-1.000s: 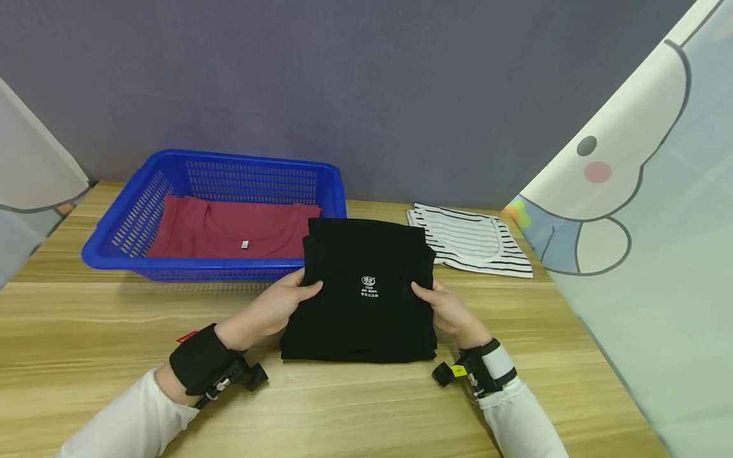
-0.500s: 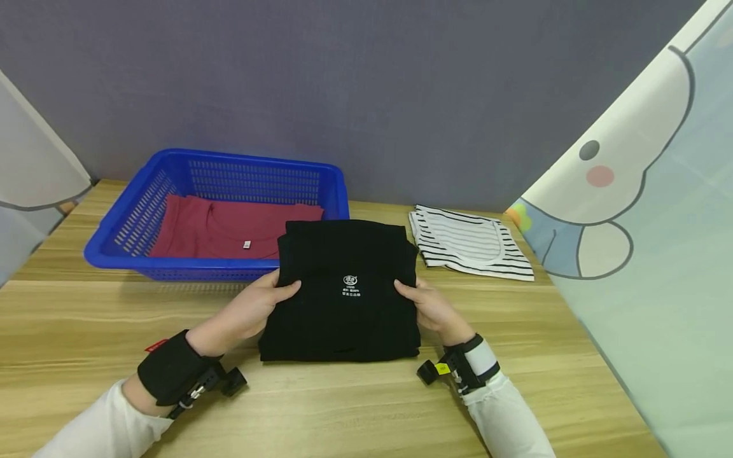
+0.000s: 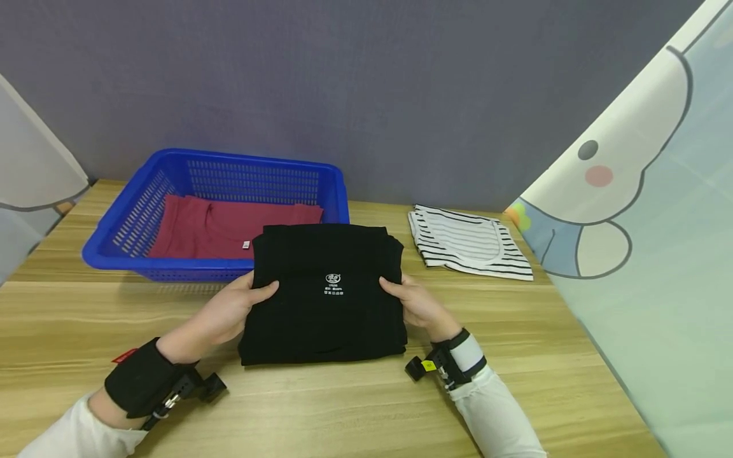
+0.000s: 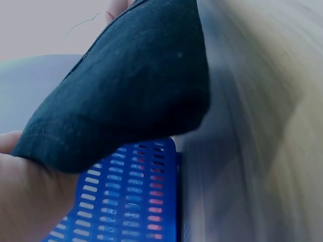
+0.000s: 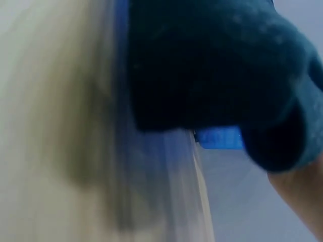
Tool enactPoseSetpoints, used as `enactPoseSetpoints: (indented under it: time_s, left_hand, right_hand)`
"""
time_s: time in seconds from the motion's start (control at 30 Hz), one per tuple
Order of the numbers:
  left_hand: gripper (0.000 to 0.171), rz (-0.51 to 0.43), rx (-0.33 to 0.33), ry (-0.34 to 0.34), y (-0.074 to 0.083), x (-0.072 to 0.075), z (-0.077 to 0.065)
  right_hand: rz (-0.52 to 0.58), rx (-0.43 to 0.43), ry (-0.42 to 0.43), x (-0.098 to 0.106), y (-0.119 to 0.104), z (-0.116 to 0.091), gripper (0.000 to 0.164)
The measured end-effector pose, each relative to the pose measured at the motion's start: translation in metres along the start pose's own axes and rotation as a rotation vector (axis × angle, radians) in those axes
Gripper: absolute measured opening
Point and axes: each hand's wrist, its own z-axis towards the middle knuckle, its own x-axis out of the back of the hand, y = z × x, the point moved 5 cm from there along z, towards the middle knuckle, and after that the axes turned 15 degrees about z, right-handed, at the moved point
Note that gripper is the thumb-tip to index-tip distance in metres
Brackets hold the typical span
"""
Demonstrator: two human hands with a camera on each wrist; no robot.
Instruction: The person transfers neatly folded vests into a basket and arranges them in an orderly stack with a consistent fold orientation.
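Note:
A folded black shirt with a small white printed label is held between both hands, off the table as the wrist views show. My left hand grips its left edge, thumb on top and the other fingers hidden beneath. On the opposite edge my right hand pinches it the same way. The shirt's far edge overlaps the near right part of a blue plastic basket in the head view. Inside that basket lies a folded dark red shirt with a small white tag.
A folded white shirt with black stripes lies at the back right of the wooden table. Behind the table rises a grey panel. A light cloth with a cartoon figure covers the right side.
Both hands have carried the black shirt leftward, so it covers more of the basket's right side in the head view. The basket and the striped shirt stay in place.

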Motion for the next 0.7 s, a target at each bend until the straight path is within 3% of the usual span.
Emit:
enactPoseSetpoints:
  time_s: [0.1,0.57,0.7]
  left_hand:
    - [0.070,-0.040,-0.006,-0.010,0.000,0.002,-0.005]
    - [0.065,-0.036,0.018,0.044,-0.006,0.018,-0.025]
    - [0.045,-0.061,0.009,0.039,-0.008,0.023,-0.030]
  right_hand:
    - [0.000,-0.006,-0.022,-0.005,0.001,0.003,0.017]
    - [0.006,-0.032,-0.032,-0.026,0.005,0.013,0.017]
    - [0.010,-0.041,-0.024,-0.031,0.006,0.016,0.023]
